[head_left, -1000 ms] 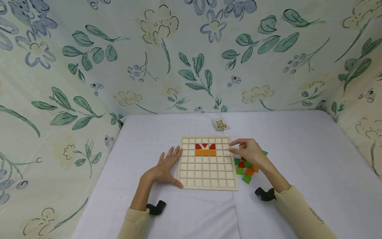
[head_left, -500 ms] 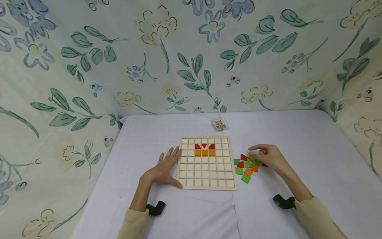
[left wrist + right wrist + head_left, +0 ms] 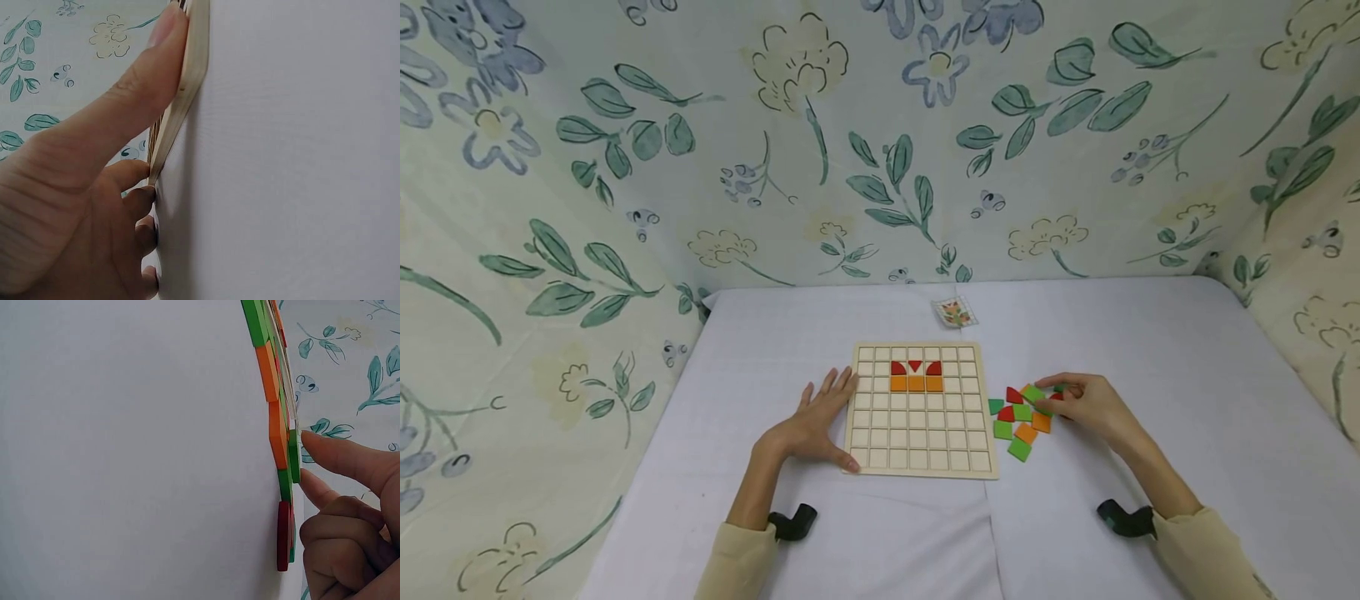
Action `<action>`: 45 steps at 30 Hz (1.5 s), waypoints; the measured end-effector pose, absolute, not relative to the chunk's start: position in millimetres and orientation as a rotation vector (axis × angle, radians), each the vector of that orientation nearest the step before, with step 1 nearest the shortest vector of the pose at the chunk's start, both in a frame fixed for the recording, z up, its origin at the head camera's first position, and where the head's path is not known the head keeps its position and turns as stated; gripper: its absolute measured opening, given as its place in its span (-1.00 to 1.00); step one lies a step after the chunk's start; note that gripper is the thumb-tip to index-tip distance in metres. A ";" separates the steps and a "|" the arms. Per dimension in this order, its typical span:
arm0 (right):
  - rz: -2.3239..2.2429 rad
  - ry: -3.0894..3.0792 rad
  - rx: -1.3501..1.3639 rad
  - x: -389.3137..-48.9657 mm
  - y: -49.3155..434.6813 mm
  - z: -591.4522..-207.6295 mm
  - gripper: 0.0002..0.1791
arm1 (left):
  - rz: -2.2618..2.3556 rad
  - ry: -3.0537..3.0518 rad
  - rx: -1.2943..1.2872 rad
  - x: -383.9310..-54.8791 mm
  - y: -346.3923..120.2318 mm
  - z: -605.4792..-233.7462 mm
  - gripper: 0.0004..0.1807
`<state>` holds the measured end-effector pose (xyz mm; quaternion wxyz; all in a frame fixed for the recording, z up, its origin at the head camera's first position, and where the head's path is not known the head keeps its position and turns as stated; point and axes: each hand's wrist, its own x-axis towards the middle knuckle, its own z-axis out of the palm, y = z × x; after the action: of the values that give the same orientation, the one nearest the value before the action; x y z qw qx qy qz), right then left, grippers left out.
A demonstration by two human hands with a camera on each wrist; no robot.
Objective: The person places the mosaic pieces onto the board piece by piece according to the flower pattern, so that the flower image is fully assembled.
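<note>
A wooden grid board (image 3: 917, 433) lies flat on the white-covered table. In its upper part sit three red pieces (image 3: 915, 366) above three orange square tiles (image 3: 916, 383). My left hand (image 3: 812, 425) rests at the board's left edge, fingers spread and the thumb on its near corner; the left wrist view shows the thumb over the rim (image 3: 181, 94). Right of the board is a loose pile of coloured tiles (image 3: 1022, 412). My right hand (image 3: 1090, 404) is at the pile's far right, thumb and forefinger pinching a green square tile (image 3: 295, 456) lying on other pieces.
A small card with a printed colour pattern (image 3: 956, 312) lies behind the board. Several green, orange and red pieces overlap beside the board's right edge. Floral cloth (image 3: 887, 150) hangs behind the table (image 3: 805, 325). A black wrist device (image 3: 1126, 518) projects from the right sleeve.
My right hand has moved from the board's right edge back to the tile pile, then slightly farther right. The left hand stays at the board. The pieces on the board look unchanged.
</note>
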<state>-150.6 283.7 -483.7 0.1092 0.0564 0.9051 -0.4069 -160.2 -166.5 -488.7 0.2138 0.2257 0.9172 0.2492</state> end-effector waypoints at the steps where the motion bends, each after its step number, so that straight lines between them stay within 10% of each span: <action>1: -1.198 2.658 0.170 -150.6 284.0 -484.2 -0.47 | 0.692 2.545 0.627 -160.3 -166.2 -488.5 0.59; 45: -1.218 2.689 0.159 -158.5 281.3 -483.3 -0.48 | 0.688 2.535 0.609 -162.1 -166.4 -491.2 0.60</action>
<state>-158.5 281.3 -483.3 0.0927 0.0535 0.9057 -0.4102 -162.1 -166.4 -491.2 0.2209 0.2205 0.9169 0.2490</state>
